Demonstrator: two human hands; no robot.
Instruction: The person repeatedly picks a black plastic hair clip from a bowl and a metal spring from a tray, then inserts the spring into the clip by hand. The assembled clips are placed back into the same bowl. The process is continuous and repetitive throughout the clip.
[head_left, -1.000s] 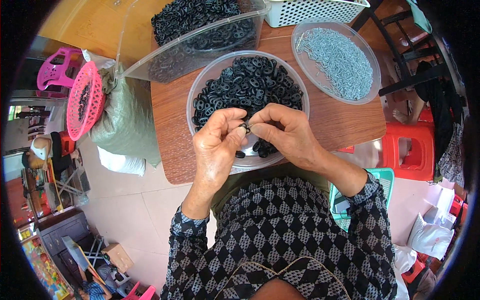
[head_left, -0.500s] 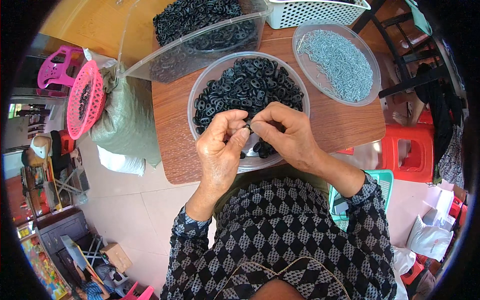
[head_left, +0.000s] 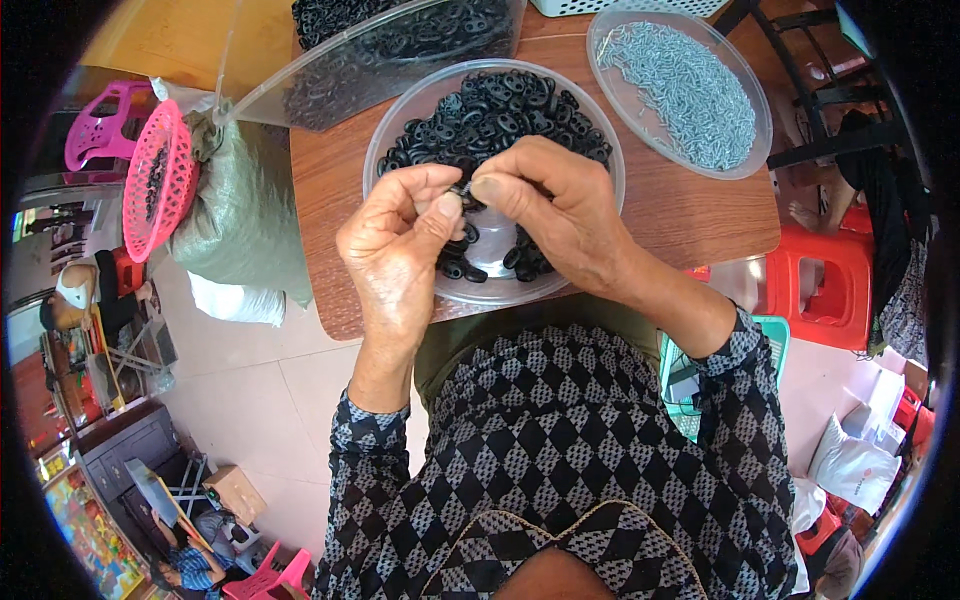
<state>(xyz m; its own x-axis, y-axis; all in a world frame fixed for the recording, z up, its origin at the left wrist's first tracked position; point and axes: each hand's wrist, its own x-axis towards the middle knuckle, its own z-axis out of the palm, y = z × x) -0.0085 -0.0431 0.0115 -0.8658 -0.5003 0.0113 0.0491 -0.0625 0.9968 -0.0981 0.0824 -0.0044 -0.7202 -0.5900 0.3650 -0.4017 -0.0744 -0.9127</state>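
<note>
Black small piece [head_left: 461, 190], pinched by left hand [head_left: 393, 240] above clear bowl [head_left: 493, 250]; right hand [head_left: 562, 205] with fingertips pressed together just beside, grip content hidden. Seems far from finished: many loose black pieces [head_left: 495, 110] in bowl, plenty of silver screws [head_left: 685, 95] in round tray [head_left: 628, 108].

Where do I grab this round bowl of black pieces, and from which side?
Probably take the bowl by its rim, left and right, coming in from both outer sides: it's wide, round and holds loose black pieces, so opposite grips should keep it level.
</note>
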